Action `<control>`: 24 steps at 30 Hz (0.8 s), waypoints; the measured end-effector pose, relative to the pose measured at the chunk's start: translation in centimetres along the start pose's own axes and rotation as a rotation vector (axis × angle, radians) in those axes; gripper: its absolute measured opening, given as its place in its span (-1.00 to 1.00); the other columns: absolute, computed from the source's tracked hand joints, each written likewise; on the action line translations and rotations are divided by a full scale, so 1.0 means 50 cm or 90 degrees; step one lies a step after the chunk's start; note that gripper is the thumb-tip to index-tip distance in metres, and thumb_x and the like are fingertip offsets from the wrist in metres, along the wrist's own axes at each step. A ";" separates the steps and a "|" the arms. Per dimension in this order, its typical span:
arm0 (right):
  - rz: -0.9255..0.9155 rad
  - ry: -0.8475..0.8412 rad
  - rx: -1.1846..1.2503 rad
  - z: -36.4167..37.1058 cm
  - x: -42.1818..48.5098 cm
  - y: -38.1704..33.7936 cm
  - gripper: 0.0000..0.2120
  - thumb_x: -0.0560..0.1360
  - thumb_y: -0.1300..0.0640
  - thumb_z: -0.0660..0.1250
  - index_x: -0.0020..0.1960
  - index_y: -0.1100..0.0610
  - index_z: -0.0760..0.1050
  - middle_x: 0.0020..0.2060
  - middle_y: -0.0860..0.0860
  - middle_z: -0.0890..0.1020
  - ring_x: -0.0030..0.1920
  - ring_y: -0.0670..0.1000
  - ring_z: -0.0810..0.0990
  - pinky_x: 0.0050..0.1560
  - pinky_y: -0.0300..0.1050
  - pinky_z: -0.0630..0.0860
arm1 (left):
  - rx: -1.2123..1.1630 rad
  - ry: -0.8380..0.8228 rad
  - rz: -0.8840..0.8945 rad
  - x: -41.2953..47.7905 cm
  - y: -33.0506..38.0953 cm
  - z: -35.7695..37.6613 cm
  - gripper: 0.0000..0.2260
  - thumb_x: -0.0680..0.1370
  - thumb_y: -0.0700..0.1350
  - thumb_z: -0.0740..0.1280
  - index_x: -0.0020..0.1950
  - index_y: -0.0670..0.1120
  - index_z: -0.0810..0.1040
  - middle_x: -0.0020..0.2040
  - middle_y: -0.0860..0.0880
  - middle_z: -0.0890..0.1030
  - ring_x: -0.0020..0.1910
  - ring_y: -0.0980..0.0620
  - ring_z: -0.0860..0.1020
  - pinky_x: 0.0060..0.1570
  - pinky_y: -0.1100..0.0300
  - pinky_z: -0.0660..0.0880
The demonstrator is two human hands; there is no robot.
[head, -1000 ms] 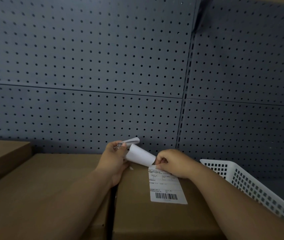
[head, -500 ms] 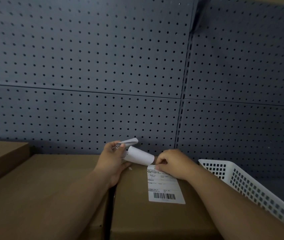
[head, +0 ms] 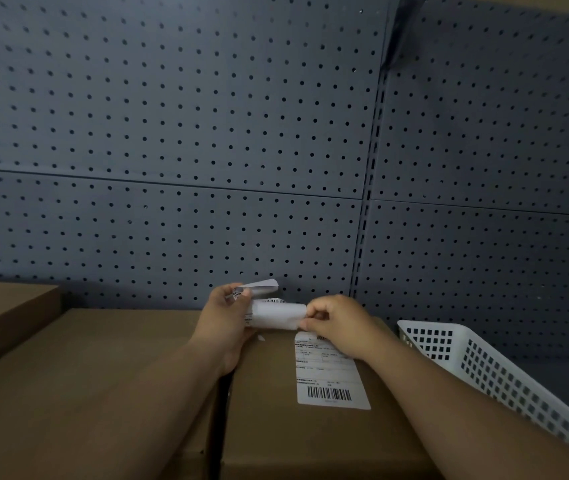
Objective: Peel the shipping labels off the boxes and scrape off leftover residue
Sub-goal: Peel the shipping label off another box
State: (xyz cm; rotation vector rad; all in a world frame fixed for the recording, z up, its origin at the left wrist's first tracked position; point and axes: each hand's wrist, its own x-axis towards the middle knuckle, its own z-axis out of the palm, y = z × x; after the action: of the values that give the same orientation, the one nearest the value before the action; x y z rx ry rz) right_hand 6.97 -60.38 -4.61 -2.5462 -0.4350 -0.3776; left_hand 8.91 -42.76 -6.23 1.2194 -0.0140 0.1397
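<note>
My left hand (head: 227, 317) is raised over the far edge of the right box (head: 310, 441) and it grasps the peeled label (head: 276, 315) – a white piece curled into a loose roll, with the blank side toward me and a little print showing at its upper rim. Between the thumb and the fingertips of the same hand there is also a small strip (head: 260, 285) of label paper, which points to the right, above the roll. My right hand (head: 340, 325) is clenched, with the knuckles up, and its thumb and first finger seem to pinch the right end of the peeled label, but the fingertips are partly hidden, so I am not fully sure. Under this hand the shipping label (head: 328, 372) lies flat on the top of the right box, near its far edge; its barcode is at the end nearer to me and its top right corner is covered by my wrist. The left box (head: 78, 393) stands just beside the right one, with a dark narrow gap between them, and a third box (head: 6, 317) is at the left edge of the view. A white basket (head: 483, 368) with square holes stands tilted just beside the right box – behind everything is the grey pegboard wall (head: 189, 133).
</note>
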 end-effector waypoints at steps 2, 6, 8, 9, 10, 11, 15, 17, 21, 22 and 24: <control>0.010 0.029 0.029 0.000 0.002 -0.002 -0.88 0.51 0.06 0.33 -0.20 0.04 0.54 -0.29 -0.03 0.56 -0.29 -0.10 0.45 -0.24 -0.26 0.36 | -0.021 0.000 0.000 -0.002 0.002 0.001 -0.77 0.61 -0.18 0.22 0.26 -0.15 0.36 0.10 -0.12 0.46 -0.03 -0.03 0.53 -0.20 0.11 0.57; 0.037 0.060 0.058 0.003 0.004 -0.002 -0.88 0.51 0.08 0.32 -0.07 0.11 0.58 -0.14 0.07 0.64 -0.18 -0.03 0.52 -0.19 -0.22 0.41 | -0.045 -0.004 -0.005 -0.005 0.005 0.002 -0.79 0.60 -0.20 0.22 0.23 -0.15 0.38 0.21 -0.18 0.45 0.02 -0.05 0.53 -0.11 0.11 0.55; 0.050 0.045 0.072 0.004 0.004 0.001 -0.88 0.51 0.07 0.33 -0.02 0.09 0.58 -0.11 0.02 0.64 -0.11 -0.03 0.57 -0.16 -0.27 0.41 | -0.047 0.002 0.004 -0.007 0.007 0.003 -0.80 0.61 -0.20 0.22 0.23 -0.15 0.37 0.19 -0.17 0.45 -0.01 -0.02 0.53 -0.12 0.12 0.55; 0.056 0.028 0.071 0.003 0.004 0.003 -0.86 0.51 0.06 0.33 0.01 0.08 0.59 -0.10 -0.02 0.63 -0.09 -0.05 0.57 -0.17 -0.31 0.41 | -0.055 0.006 0.010 -0.008 0.008 0.004 -0.80 0.61 -0.21 0.21 0.23 -0.15 0.36 0.16 -0.15 0.45 -0.03 -0.01 0.53 -0.13 0.13 0.54; 0.060 0.004 0.061 0.001 0.002 0.006 -0.84 0.51 0.05 0.32 0.05 0.06 0.59 -0.08 -0.05 0.63 -0.08 -0.09 0.56 -0.18 -0.36 0.40 | -0.066 0.011 0.016 -0.009 0.010 0.005 -0.80 0.61 -0.22 0.21 0.23 -0.16 0.36 0.13 -0.13 0.45 -0.05 0.01 0.52 -0.14 0.14 0.53; 0.063 -0.024 0.043 -0.002 0.000 0.008 -0.80 0.51 0.03 0.32 0.09 0.05 0.59 -0.04 -0.07 0.63 -0.05 -0.11 0.56 -0.17 -0.39 0.38 | -0.076 0.017 0.022 -0.009 0.011 0.005 -0.81 0.61 -0.22 0.21 0.22 -0.16 0.35 0.09 -0.10 0.45 -0.07 0.02 0.52 -0.16 0.16 0.53; 0.078 -0.093 -0.030 -0.019 -0.006 0.018 -0.71 0.50 0.03 0.33 0.20 0.05 0.56 0.13 -0.05 0.61 0.10 -0.10 0.55 0.08 -0.27 0.44 | -0.087 0.036 0.027 -0.008 0.014 0.001 -0.83 0.61 -0.22 0.20 0.20 -0.15 0.34 -0.01 -0.03 0.44 -0.09 0.05 0.51 -0.27 0.20 0.60; 0.081 -0.112 -0.089 -0.025 -0.006 0.022 -0.74 0.51 0.04 0.33 0.18 0.04 0.58 0.15 -0.07 0.60 0.11 -0.11 0.54 0.16 -0.20 0.44 | -0.080 0.037 0.030 -0.009 0.013 0.000 -0.83 0.61 -0.22 0.20 0.20 -0.15 0.34 0.01 -0.04 0.44 -0.08 0.06 0.51 -0.29 0.24 0.60; 0.094 -0.095 -0.142 -0.028 -0.007 0.029 -0.86 0.49 0.04 0.34 0.01 -0.05 0.64 0.03 -0.13 0.64 0.03 -0.12 0.56 0.17 -0.04 0.51 | -0.062 0.028 0.033 -0.010 0.011 0.001 -0.82 0.61 -0.23 0.20 0.21 -0.13 0.33 0.08 -0.08 0.44 -0.08 0.06 0.50 -0.09 0.14 0.55; 0.091 -0.095 -0.152 -0.029 -0.007 0.028 -0.87 0.49 0.05 0.34 0.00 -0.03 0.64 0.01 -0.13 0.65 0.02 -0.12 0.57 0.15 -0.04 0.52 | -0.053 0.025 0.032 -0.009 0.010 0.001 -0.81 0.61 -0.22 0.20 0.21 -0.12 0.33 0.13 -0.10 0.43 -0.07 0.06 0.50 -0.01 0.11 0.52; 0.074 -0.093 -0.169 -0.028 -0.008 0.025 -0.87 0.51 0.07 0.32 -0.02 0.00 0.64 -0.01 -0.11 0.65 -0.01 -0.11 0.57 0.12 -0.07 0.53 | -0.040 0.017 0.030 -0.008 0.008 0.001 -0.80 0.61 -0.22 0.21 0.22 -0.12 0.34 0.19 -0.14 0.42 -0.06 0.05 0.51 0.04 0.09 0.49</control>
State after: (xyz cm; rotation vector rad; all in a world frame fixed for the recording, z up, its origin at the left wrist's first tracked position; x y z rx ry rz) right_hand 6.83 -62.25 -4.15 -2.8546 -0.3042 -0.2186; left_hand 8.49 -42.73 -5.87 1.1551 -0.0239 0.1948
